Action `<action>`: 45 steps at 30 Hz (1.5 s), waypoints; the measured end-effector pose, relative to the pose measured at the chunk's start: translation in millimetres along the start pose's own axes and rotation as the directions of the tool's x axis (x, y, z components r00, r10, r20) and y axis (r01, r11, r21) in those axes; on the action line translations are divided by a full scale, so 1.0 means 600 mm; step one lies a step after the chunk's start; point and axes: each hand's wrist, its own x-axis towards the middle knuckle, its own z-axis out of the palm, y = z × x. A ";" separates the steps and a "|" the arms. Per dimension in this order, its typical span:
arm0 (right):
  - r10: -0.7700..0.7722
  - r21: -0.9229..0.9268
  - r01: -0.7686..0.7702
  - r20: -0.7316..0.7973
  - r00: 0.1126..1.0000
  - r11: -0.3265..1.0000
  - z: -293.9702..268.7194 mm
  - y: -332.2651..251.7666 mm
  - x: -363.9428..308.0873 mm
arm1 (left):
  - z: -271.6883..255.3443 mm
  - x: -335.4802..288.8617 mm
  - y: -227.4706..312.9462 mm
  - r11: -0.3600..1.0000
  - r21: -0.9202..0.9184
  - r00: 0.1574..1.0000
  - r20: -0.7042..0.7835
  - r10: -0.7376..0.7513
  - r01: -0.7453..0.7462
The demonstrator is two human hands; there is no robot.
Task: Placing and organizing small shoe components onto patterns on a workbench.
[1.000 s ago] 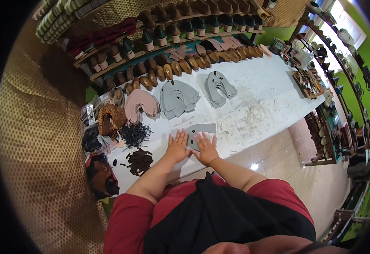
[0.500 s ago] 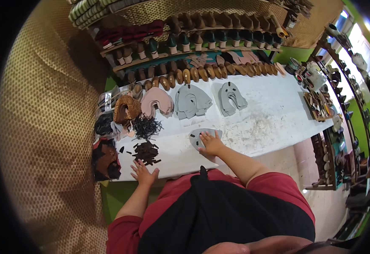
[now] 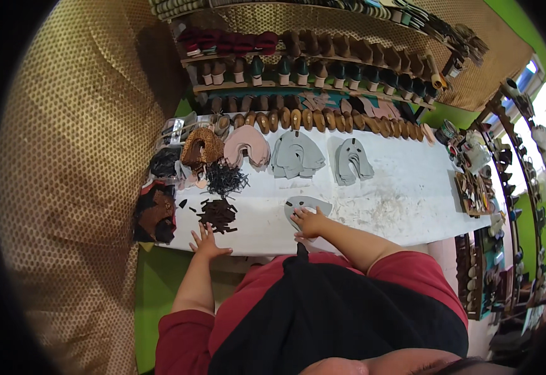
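Note:
A grey shoe-upper piece (image 3: 313, 203) with small dark patches lies flat near the table's front edge. On its lower part rests my right hand (image 3: 311, 223), fingers stretched out. My left hand (image 3: 207, 242), fingers spread, is at the table edge just below a pile of short dark brown strips (image 3: 218, 215); nothing shows in it. Behind stand a stack of grey cut pieces (image 3: 298, 155) and a second grey stack (image 3: 351, 164) with dark patches on top. Left of them are pink curved pieces (image 3: 248, 145) and a brown patterned stack (image 3: 201, 149).
A tangle of thin black strips (image 3: 226, 180) lies behind the brown pile. Dark and red scraps (image 3: 155, 212) cover the left corner. Brown wooden shoe forms (image 3: 323, 120) line the back, below shelves of shoes. A tool tray (image 3: 471, 192) stands at the right end of the white-covered table (image 3: 404, 187).
The whole view has shifted, moving the table and shelves slightly right. My right hand has slid a little lower on the grey piece. The left hand stays by the brown strips.

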 end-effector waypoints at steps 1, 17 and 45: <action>-0.011 0.052 0.006 0.095 0.995 0.999 -0.022 0.006 0.011 | -0.003 0.001 -0.002 1.000 -0.007 1.000 0.011 -0.001 0.001; 0.060 -0.014 -0.059 0.161 0.985 0.998 -0.054 0.015 0.010 | -0.008 -0.001 -0.006 0.998 -0.056 1.000 0.026 0.014 -0.013; -0.039 -0.042 0.034 -0.108 0.993 0.999 0.001 -0.016 0.021 | -0.017 -0.006 0.005 0.999 -0.039 0.999 0.039 -0.018 0.020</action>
